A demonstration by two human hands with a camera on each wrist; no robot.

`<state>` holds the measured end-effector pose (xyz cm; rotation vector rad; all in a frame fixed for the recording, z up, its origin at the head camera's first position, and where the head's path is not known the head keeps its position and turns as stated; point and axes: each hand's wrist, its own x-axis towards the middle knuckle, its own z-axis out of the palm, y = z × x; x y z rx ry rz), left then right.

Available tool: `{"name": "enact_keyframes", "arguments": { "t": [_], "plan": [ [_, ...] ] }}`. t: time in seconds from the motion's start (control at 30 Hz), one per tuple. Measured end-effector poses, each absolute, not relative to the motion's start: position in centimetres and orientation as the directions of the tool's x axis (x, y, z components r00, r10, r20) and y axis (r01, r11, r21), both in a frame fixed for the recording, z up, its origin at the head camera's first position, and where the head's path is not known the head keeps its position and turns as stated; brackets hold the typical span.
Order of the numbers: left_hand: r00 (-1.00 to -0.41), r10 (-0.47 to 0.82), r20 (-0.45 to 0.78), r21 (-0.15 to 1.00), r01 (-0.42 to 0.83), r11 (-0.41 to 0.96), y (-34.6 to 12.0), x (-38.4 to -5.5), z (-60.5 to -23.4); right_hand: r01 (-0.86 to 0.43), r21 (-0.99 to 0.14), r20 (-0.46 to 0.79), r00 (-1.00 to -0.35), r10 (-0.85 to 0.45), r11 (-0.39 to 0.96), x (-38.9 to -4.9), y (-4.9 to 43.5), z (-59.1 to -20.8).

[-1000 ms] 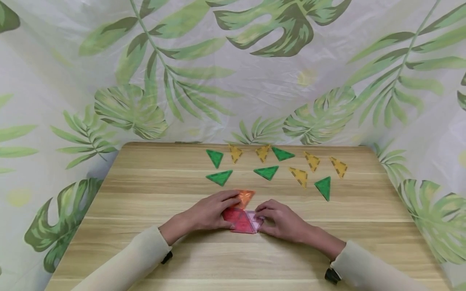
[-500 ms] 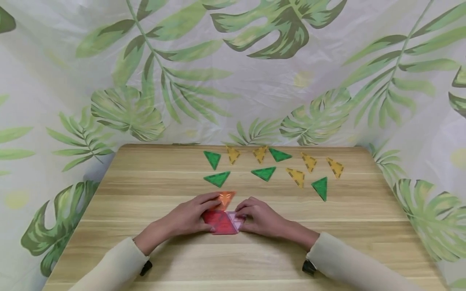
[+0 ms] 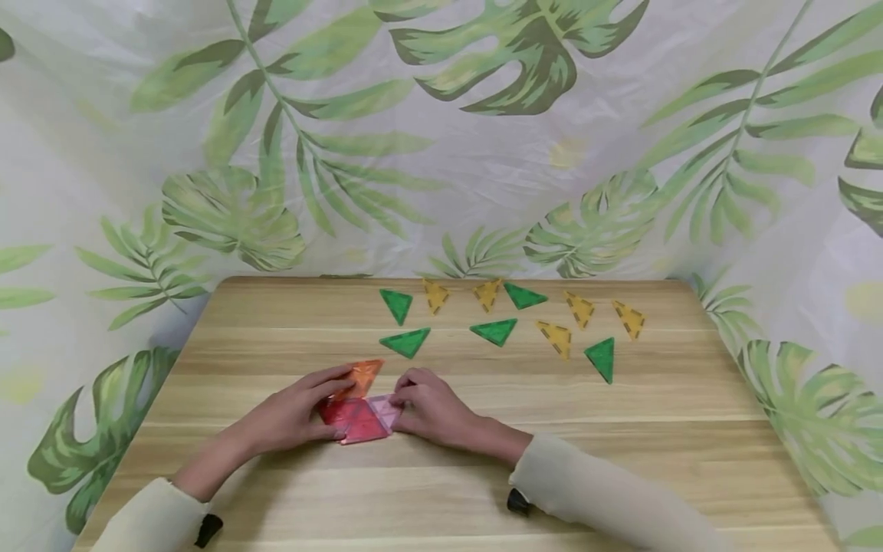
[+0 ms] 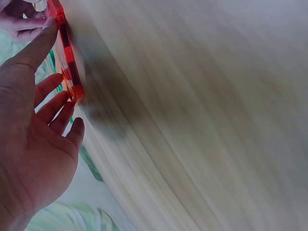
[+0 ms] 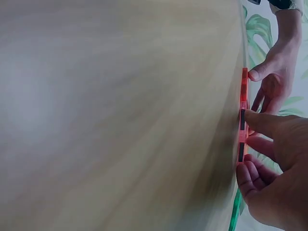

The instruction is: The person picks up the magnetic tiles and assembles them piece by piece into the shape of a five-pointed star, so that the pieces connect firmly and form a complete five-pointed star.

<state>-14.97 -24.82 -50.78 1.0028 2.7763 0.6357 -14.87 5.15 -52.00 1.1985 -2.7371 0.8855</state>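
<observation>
Flat translucent magnetic tiles lie joined on the wooden table. They are a red tile (image 3: pixel 364 423), an orange triangular tile (image 3: pixel 366 376) behind it and a pale pink tile (image 3: pixel 382 406) to the right. My left hand (image 3: pixel 293 414) grips the left side of this group, thumb at the red near edge and fingers over the orange tile. My right hand (image 3: pixel 438 414) holds the pink tile at its right side, its thumb and fingertips on the edge. The left wrist view shows the left thumb on the red edge (image 4: pixel 67 48). Part of the red tile is hidden under the left hand.
Several green triangular tiles (image 3: pixel 494 331) and yellow triangular tiles (image 3: pixel 556 337) lie scattered toward the back of the table (image 3: pixel 621 475). A leaf-patterned cloth (image 3: pixel 483 169) hangs behind and along the sides.
Both hands have slid the joined red, orange and pink tiles to the left, turning them slightly. The green and yellow tiles keep their places on the table, while the head view has shifted a little.
</observation>
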Motion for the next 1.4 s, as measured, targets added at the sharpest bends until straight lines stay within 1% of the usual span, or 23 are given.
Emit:
{"name": "enact_keyframes", "arguments": {
  "t": [0.23, 0.47, 0.57, 0.77, 0.93, 1.2, 1.33, 1.4],
  "plan": [
    [-0.794, 0.607, 0.021, 0.422, 0.558, 0.715, -27.9, -15.2, -50.6, -0.632, -0.497, 0.210, -0.753, -0.624, 0.595, -16.0, 1.8, -52.0],
    [-0.801, 0.596, 0.060, 0.393, 0.568, 0.724, -30.7, -15.9, -50.7, -0.627, -0.491, 0.224, -0.762, -0.608, 0.605, -17.0, -1.1, -52.3],
    [-0.810, 0.585, 0.047, 0.403, 0.551, 0.730, -32.1, -16.1, -50.6, -0.621, -0.496, 0.227, -0.768, -0.599, 0.608, -17.2, -2.5, -52.4],
    [-0.818, 0.575, 0.027, 0.475, 0.516, 0.713, -34.5, -16.8, -50.5, -0.599, -0.509, 0.210, -0.783, -0.586, 0.618, -17.5, -5.0, -52.4],
    [-0.819, 0.573, 0.021, 0.483, 0.510, 0.712, -36.2, -17.3, -50.3, -0.610, -0.510, 0.194, -0.768, -0.610, 0.606, -17.8, -6.5, -52.4],
    [-0.805, 0.590, 0.068, 0.457, 0.551, 0.699, -38.6, -17.5, -50.2, -0.588, -0.616, 0.171, -0.749, -0.640, 0.524, -17.9, -7.9, -52.5],
    [-0.790, 0.604, 0.103, 0.439, 0.581, 0.685, -39.3, -17.6, -50.3, -0.569, -0.644, 0.156, -0.752, -0.640, 0.512, -17.9, -8.4, -52.5],
    [-0.792, 0.603, 0.096, 0.440, 0.577, 0.688, -39.5, -17.6, -50.3, -0.560, -0.651, 0.147, -0.756, -0.638, 0.513, -17.9, -8.5, -52.5]
  ]
}}
